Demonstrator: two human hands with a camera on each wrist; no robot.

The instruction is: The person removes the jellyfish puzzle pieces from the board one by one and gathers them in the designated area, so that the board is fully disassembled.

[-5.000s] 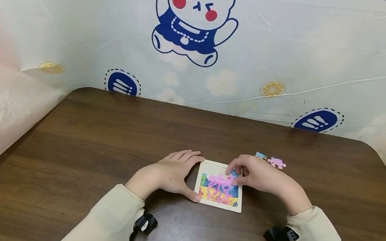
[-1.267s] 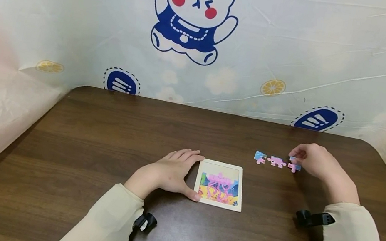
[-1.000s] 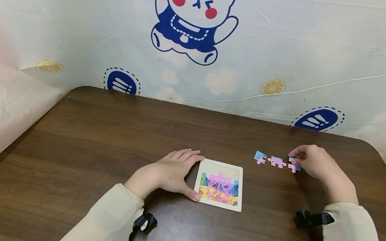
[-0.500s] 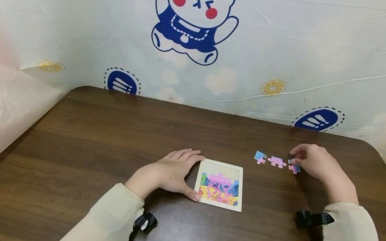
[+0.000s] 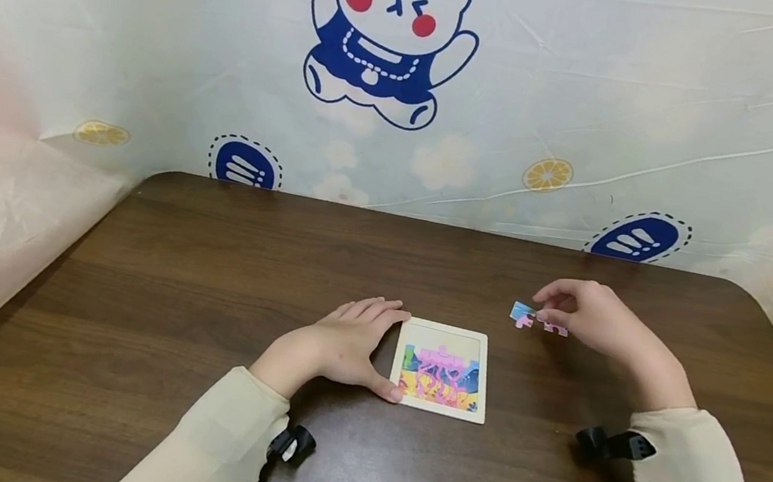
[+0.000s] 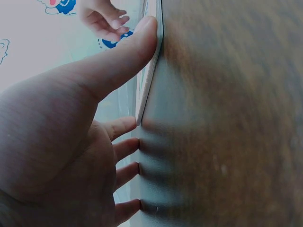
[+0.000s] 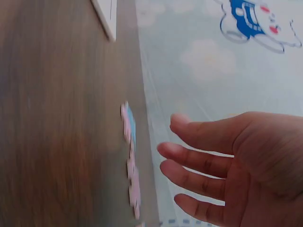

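My left hand [image 5: 340, 343] rests at the left side of a small square puzzle board [image 5: 483, 395] with a pale frame. In the left wrist view the thumb [image 6: 128, 54] lies over the frame's edge and the index fingertip meets its corner; the other fingertips touch the table. The lower part of the board shows a pink sea creature with tentacles; its top strip is bare. My right hand [image 5: 595, 316], fingers loosely bent and holding nothing, hovers over a pink puzzle piece [image 5: 555, 329], partly covering it. A blue-and-pink piece [image 5: 522, 314] lies just left of it. The third piece is hidden from the head view by this hand.
The brown wooden table [image 5: 240, 252] has rounded far corners. Behind it hangs a pale curtain [image 5: 646, 88] with a cartoon bear print. Both wrists carry black camera straps.
Five seconds ago my right hand was at the board's upper right. It then handled the rightmost piece, turning it slightly, and has just moved left over the middle piece. My left hand stays put.
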